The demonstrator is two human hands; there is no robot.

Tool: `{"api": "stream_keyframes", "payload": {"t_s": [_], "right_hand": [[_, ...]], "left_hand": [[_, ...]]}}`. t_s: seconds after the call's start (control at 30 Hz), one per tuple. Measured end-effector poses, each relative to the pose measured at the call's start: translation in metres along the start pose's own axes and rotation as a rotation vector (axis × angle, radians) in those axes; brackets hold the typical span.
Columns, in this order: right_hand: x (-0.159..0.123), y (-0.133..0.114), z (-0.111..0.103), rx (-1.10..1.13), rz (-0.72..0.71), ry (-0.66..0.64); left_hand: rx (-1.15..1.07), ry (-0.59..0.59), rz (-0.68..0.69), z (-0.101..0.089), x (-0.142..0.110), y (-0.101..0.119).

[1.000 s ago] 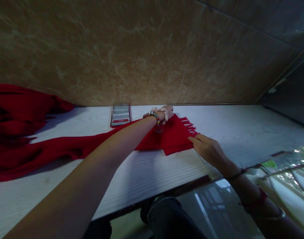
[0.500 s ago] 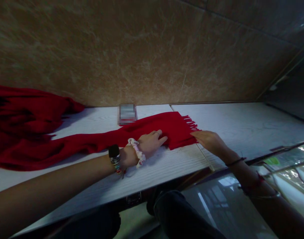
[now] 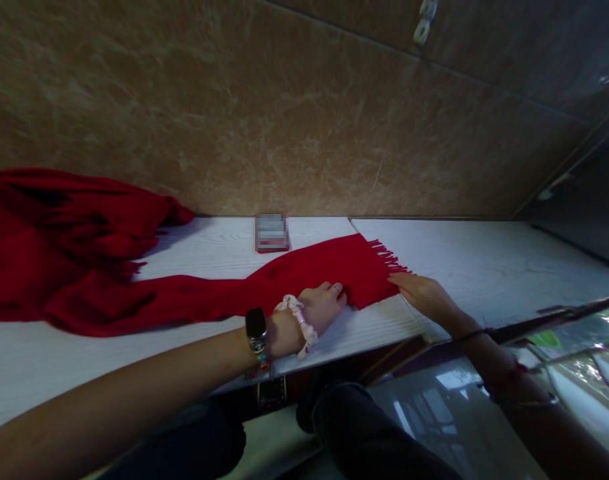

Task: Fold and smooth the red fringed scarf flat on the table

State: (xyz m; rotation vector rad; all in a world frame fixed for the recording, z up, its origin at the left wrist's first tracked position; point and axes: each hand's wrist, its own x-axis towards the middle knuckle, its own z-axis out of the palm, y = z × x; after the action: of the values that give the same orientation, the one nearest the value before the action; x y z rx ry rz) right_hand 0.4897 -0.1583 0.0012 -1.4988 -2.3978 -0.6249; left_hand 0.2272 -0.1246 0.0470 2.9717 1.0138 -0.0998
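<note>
A long red scarf [image 3: 304, 270] with a fringed end lies stretched across a pale wood-grain bench top [image 3: 484, 260]. My left hand [image 3: 324, 307] rests at the scarf's near edge, its fingers bent over the cloth. A watch and a pale scrunchie circle that wrist. At the near corner of the fringed end, my right hand [image 3: 427, 293] pinches the fabric between thumb and fingers. The scarf's flat end section spans the space between both hands. Toward the left, the cloth narrows and runs into a loose red heap.
Behind the bench rises a brown tiled wall [image 3: 224, 127]. A small blurred-out square item [image 3: 272, 233] lies near the wall, just beyond the scarf. The bench's front edge is close to my legs [image 3: 364, 420]. A dark panel [image 3: 584, 207] stands at the far right.
The view has shifted, so the scarf and square item appear further right. My left hand's fingers are more curled at the near edge. The right hand keeps its hold on the corner.
</note>
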Motion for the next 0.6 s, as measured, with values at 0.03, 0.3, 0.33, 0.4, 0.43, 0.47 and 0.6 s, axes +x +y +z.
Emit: {"api": "stream_keyframes", "payload": {"t_s": [0.03, 0.3, 0.33, 0.4, 0.43, 0.47, 0.6], "right_hand": [[0.001, 0.0, -0.001, 0.015, 0.009, 0.012], [0.008, -0.021, -0.012, 0.174, 0.082, 0.132], [0.008, -0.025, -0.013, 0.184, 0.081, 0.144], [0.009, -0.032, -0.016, 0.187, 0.087, 0.18], [0.01, -0.034, -0.018, 0.18, 0.091, 0.205], [0.012, -0.036, -0.022, 0.171, 0.093, 0.232], [0.021, -0.04, -0.037, 0.124, 0.1, 0.336]], "left_hand": [[0.008, -0.009, -0.003, -0.004, 0.001, -0.001], [0.079, 0.019, 0.009, -0.037, -0.007, -0.018], [0.069, -0.024, 0.013, -0.031, -0.007, -0.019], [0.064, -0.09, 0.029, -0.018, -0.007, -0.02], [0.074, -0.101, 0.038, -0.013, -0.007, -0.021], [0.09, -0.095, 0.047, -0.011, -0.007, -0.021], [0.119, 0.017, 0.074, -0.02, -0.009, -0.022]]}}
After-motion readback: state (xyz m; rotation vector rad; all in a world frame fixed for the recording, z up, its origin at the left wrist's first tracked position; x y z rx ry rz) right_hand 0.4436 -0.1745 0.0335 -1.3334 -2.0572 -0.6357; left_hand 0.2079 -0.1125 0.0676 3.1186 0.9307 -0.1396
